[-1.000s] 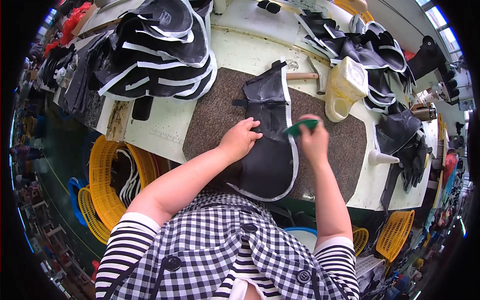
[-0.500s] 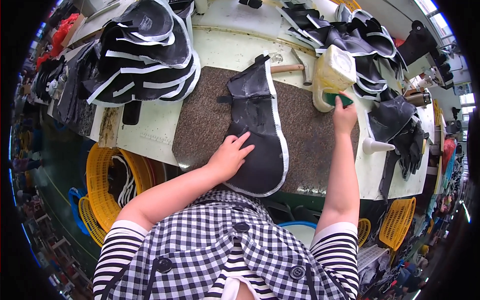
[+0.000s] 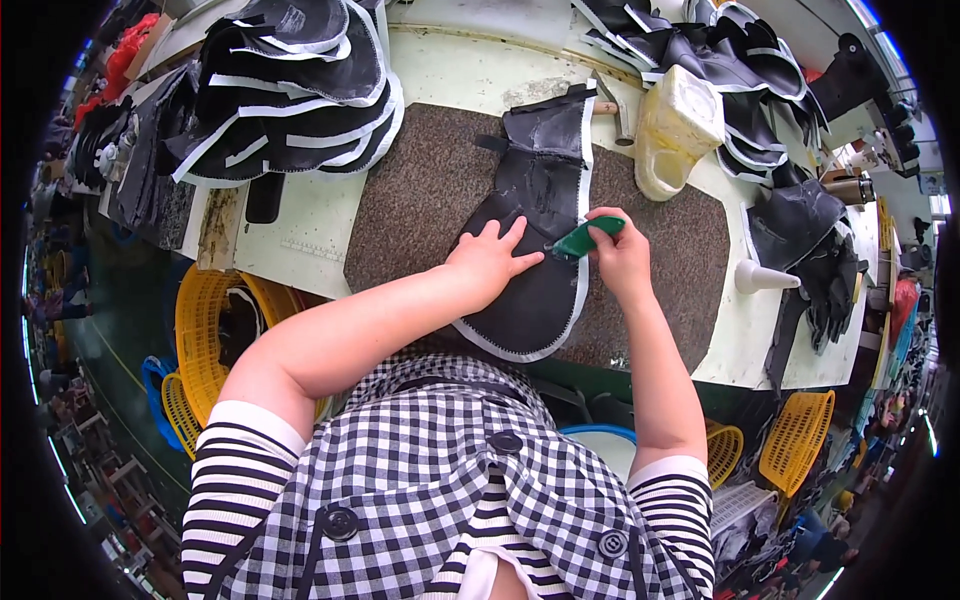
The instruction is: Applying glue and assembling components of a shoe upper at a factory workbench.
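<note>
I see right grip (image 3: 618, 255) pinching a small green plastic brush (image 3: 583, 239), tip on the black white-edged leather shoe panel (image 3: 535, 235). Panel's long axis runs away-to-near; left grip (image 3: 490, 262) spread flat, pinning it just left.

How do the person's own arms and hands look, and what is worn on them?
Both forearms are bare. The left hand and right hand wear no gloves, and no rings or watch can be seen. Short sleeves with black and white stripes cover the upper arms, under a black and white checked sleeveless garment with dark buttons.
</note>
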`<state>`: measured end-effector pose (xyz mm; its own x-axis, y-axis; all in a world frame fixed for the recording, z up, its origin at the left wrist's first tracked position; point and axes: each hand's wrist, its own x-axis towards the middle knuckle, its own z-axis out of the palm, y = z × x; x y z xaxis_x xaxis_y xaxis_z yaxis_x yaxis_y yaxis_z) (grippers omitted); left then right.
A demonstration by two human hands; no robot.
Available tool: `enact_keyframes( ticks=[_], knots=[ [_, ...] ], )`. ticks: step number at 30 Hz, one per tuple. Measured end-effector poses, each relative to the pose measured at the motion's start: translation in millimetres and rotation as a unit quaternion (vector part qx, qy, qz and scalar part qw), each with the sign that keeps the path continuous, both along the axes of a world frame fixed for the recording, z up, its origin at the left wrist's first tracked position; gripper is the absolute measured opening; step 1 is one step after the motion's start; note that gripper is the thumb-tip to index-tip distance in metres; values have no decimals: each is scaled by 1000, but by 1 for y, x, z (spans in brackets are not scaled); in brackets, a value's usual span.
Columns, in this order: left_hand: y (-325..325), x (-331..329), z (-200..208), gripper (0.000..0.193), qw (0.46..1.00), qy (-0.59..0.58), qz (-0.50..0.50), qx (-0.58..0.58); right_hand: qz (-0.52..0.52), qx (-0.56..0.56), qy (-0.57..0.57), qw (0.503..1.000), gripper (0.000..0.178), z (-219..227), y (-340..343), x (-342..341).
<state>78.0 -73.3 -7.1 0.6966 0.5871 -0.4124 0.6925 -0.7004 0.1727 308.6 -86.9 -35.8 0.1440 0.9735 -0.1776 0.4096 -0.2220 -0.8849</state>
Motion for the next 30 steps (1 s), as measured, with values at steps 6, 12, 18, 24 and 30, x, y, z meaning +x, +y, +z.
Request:
enact_keyframes(
  ticks=[6,12,18,24,30],
  knots=[
    [12,4,0,68,997,11,-80,-14,-14,208,1,978,16,-14,-27,-4],
    [27,-13,0,69,989,-36,-121,-71,-149,160,-58,974,19,-20,-121,-46],
    [47,-40,-9,72,965,-188,-117,-141,-253,261,-117,924,20,-32,-178,-145],
    [62,-34,-2,80,968,-82,-186,-147,-206,245,-73,945,20,-14,-139,-170],
    [56,-35,-11,77,971,-66,-202,-108,0,78,-48,996,22,8,-111,-135]
  ],
)
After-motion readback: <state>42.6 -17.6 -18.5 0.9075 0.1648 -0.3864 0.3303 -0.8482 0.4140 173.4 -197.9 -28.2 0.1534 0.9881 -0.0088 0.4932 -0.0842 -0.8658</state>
